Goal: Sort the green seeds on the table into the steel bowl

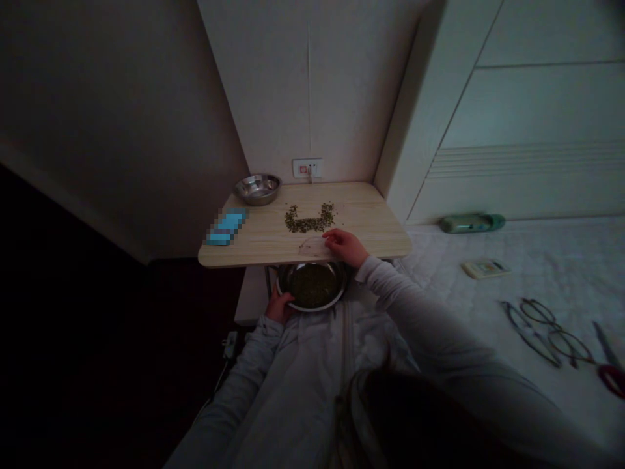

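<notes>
My left hand [280, 306] is closed on the rim of a metal bowl [312, 308], thumb over the edge. The bowl is held just below the front edge of the wooden tabletop [258, 244], and small dark greenish bits [315, 285] cover its bottom. Over the tabletop's front edge, my right hand [344, 246] pinches a thin, pale, see-through sheet [311, 247] lying close to the surface. Beyond it, a loose U-shaped patch of greenish grains [307, 225] is spread on the wood; their exact kind is too small to tell.
A second metal bowl [258, 189] stands at the tabletop's back left, with a blue blurred-out object [227, 227] in front. A wall socket [307, 168] is behind. On the bed to the right lie a green case [471, 223], a pale device [486, 268], eyeglasses [554, 329] and red-handled scissors [611, 378].
</notes>
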Demonstrator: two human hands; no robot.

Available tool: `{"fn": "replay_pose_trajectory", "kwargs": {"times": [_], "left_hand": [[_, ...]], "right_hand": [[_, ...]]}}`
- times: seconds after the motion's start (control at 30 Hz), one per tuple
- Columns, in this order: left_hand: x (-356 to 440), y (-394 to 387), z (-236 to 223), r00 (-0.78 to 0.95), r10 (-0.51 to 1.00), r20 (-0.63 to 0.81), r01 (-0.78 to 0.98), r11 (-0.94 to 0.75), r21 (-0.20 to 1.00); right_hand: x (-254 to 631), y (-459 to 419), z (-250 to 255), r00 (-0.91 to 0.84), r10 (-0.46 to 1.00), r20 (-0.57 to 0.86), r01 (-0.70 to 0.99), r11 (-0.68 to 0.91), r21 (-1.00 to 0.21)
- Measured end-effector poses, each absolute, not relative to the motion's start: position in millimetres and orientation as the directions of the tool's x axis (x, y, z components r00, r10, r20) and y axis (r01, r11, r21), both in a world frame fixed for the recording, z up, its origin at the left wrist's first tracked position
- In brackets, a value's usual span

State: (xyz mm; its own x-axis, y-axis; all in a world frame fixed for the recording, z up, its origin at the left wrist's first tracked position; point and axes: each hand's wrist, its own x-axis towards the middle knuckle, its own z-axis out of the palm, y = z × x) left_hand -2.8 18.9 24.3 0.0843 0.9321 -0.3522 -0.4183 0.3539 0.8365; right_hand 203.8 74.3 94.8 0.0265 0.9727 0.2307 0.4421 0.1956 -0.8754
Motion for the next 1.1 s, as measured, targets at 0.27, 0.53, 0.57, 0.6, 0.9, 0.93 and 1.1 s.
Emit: {"fn": "replay_pose_trajectory", "kwargs": {"times": [0.27,0.53,0.57,0.6,0.9,0.93,1.1], "left_hand": [[-3.0,19.5,24.0,0.113,0.931,-0.348,-0.43,0.361,0.828],[-3.0,20.1,22.7,0.093,0.925,-0.367,-0.447,0.368,0.815],[-3.1,19.9,22.8,0.093,0.924,-0.37,-0.448,0.371,0.814],[-3.1,19.7,22.9,0.095,0.924,-0.371,-0.448,0.372,0.813],[-2.6,19.3,25.0,0.105,0.927,-0.359,-0.456,0.366,0.811],[-2.6,19.4,24.9,0.1,0.928,-0.36,-0.454,0.365,0.813],[-2.9,19.0,24.3,0.094,0.93,-0.357,-0.446,0.359,0.819]], "right_hand": [[213.4,79.5,93.5,0.18,0.947,0.265,0.559,0.124,-0.82],[215.6,82.4,91.1,0.203,0.939,0.278,0.529,0.133,-0.838],[213.7,82.5,91.3,0.192,0.94,0.282,0.522,0.146,-0.841],[211.6,82.9,91.6,0.181,0.94,0.288,0.519,0.157,-0.84],[207.9,83.3,89.0,0.086,0.953,0.292,0.491,0.214,-0.845],[208.6,82.9,88.4,0.072,0.955,0.288,0.482,0.22,-0.848],[208.4,83.5,91.3,0.099,0.954,0.283,0.465,0.207,-0.861]]}}
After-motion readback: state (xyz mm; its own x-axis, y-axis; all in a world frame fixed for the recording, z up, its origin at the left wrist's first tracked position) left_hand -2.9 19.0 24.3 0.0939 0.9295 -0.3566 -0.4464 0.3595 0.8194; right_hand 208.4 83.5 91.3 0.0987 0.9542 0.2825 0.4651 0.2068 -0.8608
